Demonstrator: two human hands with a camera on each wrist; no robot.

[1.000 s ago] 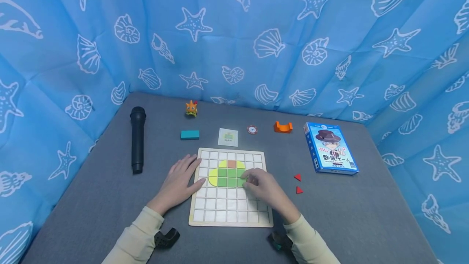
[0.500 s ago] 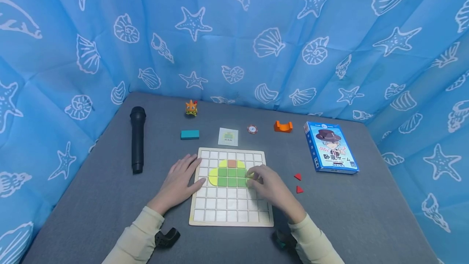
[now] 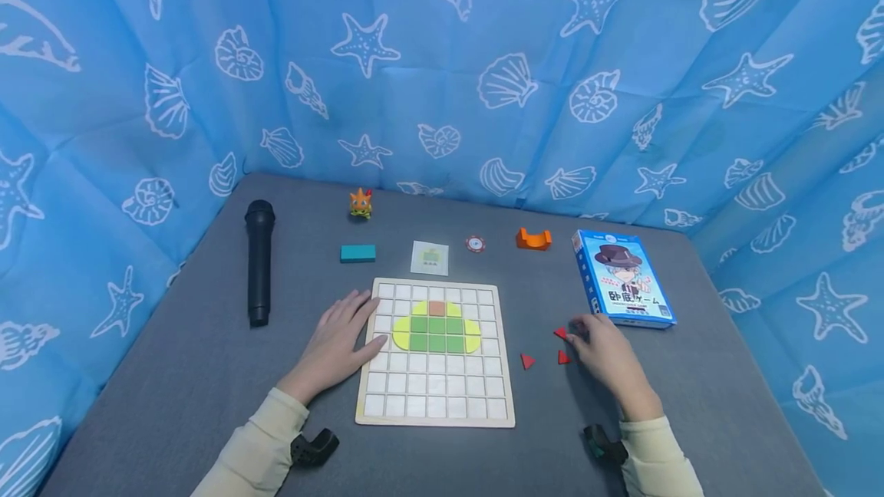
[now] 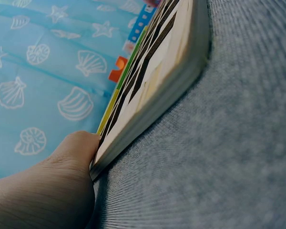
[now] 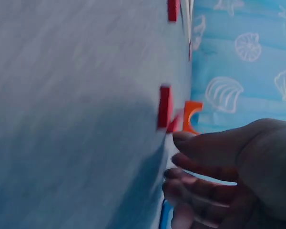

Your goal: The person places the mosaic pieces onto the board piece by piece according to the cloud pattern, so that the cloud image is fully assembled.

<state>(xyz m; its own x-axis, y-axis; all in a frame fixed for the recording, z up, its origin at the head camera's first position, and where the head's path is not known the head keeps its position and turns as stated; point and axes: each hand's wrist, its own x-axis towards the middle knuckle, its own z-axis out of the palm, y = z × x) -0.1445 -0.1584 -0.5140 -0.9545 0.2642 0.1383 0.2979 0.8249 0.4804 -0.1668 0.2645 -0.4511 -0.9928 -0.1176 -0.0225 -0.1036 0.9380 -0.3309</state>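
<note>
Head view looks down from above the near table edge; wrist views skim low, sharing the wooden board (image 3: pixel 435 355) and red triangles (image 3: pixel 564 357)

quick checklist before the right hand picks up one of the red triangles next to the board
1. Right hand next to the red triangles: ok, fingertips at the nearest one.
2. Triangle already gripped: not ok, fingers look relaxed and hold nothing.
3. Triangles free to lift: ok, all three lie flat and apart on the grey table.
4. Board steadied: ok, left hand rests against its left edge.
5. Free cells around the green and yellow pieces: ok, the rows below are bare.
6. Blue game box out of the way: ok, it lies behind the hand.
</note>
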